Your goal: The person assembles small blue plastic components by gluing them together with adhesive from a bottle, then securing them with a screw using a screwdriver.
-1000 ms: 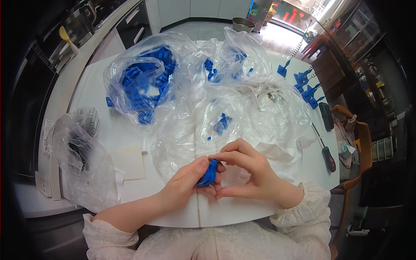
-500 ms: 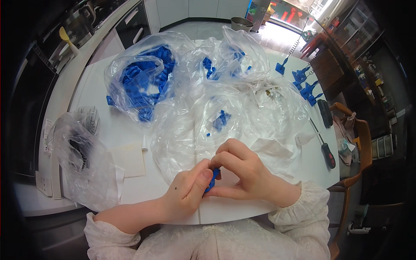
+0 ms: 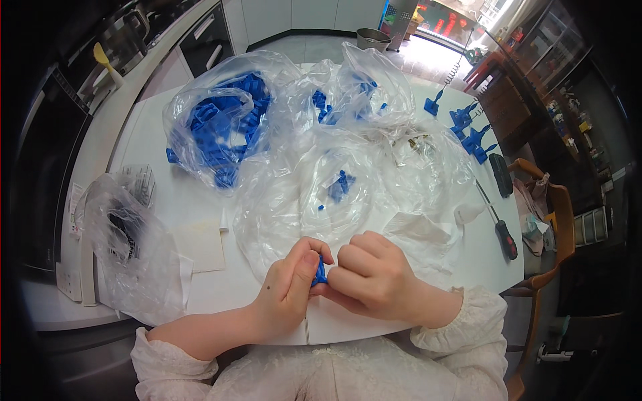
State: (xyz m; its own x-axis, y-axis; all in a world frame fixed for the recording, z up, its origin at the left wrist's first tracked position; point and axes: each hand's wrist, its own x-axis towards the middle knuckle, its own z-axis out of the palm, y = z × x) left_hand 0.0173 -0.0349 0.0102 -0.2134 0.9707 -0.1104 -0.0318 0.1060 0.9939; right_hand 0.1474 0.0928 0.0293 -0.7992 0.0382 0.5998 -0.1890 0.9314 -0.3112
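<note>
Both my hands meet over the near edge of the white table (image 3: 160, 140). My left hand (image 3: 289, 287) and my right hand (image 3: 371, 274) pinch one small blue plastic part (image 3: 320, 274) between their fingertips; most of it is hidden by the fingers. Just beyond them lies a clear plastic bag (image 3: 301, 200) holding a few small blue parts (image 3: 341, 184).
A big clear bag full of blue parts (image 3: 224, 123) sits at the far left, another (image 3: 361, 90) at the far middle. Loose blue assembled pieces (image 3: 468, 130) stand far right. A screwdriver (image 3: 498, 224) lies at the right edge, a bag with dark parts (image 3: 127, 244) at the left.
My hands have drawn a little nearer to me and closed more tightly over the blue part, so less of it shows than a second ago.
</note>
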